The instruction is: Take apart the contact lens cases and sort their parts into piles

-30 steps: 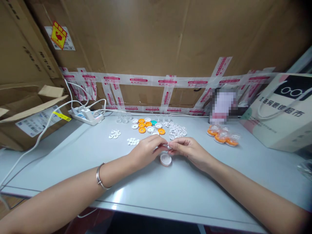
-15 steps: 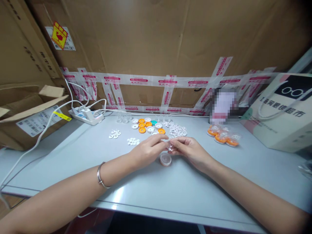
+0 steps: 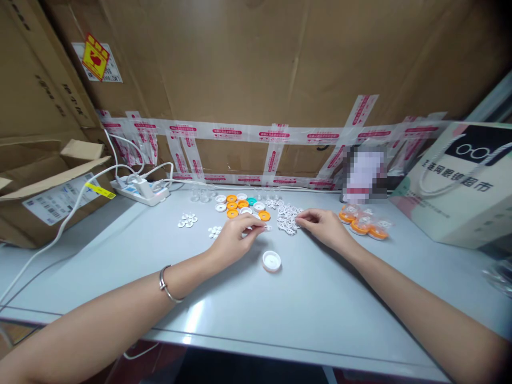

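Observation:
My left hand is closed in a pinch, with a small white plastic piece sticking out from its fingertips. My right hand has its thumb and fingers pressed together at the right edge of a heap of small white plastic pieces; whatever is between those fingertips is hidden. On the table below and between the hands lies a round white cap with an orange lower edge. Behind my left hand are several round orange, white and green caps, partly covered by that hand.
Small white parts and clear domes lie at left. Orange pieces with clear tops stand right of my right hand. A paper bag, a power strip, an opened carton and a large cardboard box surround the table.
My hands, together half a second ago, are apart. The right hand has moved right and away, to the heap. The left has shifted slightly left. The round cap's white inside shows more plainly.

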`<action>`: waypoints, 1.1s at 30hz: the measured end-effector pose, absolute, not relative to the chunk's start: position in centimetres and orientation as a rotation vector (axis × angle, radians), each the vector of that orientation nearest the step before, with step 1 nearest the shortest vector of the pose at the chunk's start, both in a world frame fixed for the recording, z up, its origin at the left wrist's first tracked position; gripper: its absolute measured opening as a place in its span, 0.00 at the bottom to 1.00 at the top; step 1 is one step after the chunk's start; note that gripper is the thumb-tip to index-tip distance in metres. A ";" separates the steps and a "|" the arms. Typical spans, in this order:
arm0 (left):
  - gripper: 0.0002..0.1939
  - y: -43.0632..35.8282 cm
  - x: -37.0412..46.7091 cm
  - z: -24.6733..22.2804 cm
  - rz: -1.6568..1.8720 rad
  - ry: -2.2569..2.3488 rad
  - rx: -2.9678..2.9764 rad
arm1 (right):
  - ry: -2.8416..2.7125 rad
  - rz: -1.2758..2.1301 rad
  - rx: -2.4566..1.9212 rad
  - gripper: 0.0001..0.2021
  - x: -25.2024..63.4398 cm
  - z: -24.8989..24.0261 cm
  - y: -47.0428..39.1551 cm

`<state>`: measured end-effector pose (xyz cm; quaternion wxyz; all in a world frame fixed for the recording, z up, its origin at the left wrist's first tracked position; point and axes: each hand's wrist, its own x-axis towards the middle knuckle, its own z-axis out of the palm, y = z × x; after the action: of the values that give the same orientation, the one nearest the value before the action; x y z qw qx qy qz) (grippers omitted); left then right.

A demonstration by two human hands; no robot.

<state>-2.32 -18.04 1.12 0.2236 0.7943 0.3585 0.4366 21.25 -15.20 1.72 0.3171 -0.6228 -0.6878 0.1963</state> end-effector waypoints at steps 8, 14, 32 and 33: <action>0.07 -18.3 -2.0 1.2 1.097 1.057 1.907 | -1.726 0.721 -1.418 0.15 18.8 2.8 -17.3; 0.08 -18.8 -1.8 1.3 1.002 1.007 1.833 | -1.790 1.053 -1.219 0.12 16.2 2.5 -19.2; 0.29 -19.5 -2.8 1.6 0.565 0.827 2.374 | -1.824 0.424 -1.639 0.13 20.3 0.5 -14.9; 0.26 -19.5 -2.9 1.7 0.553 0.836 2.363 | -1.807 0.373 -1.610 0.13 20.2 0.8 -15.1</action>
<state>-2.86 -19.50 1.67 0.2833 0.8829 0.3124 0.2065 20.16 -15.11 0.79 0.3395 -0.6185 -0.6940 0.1434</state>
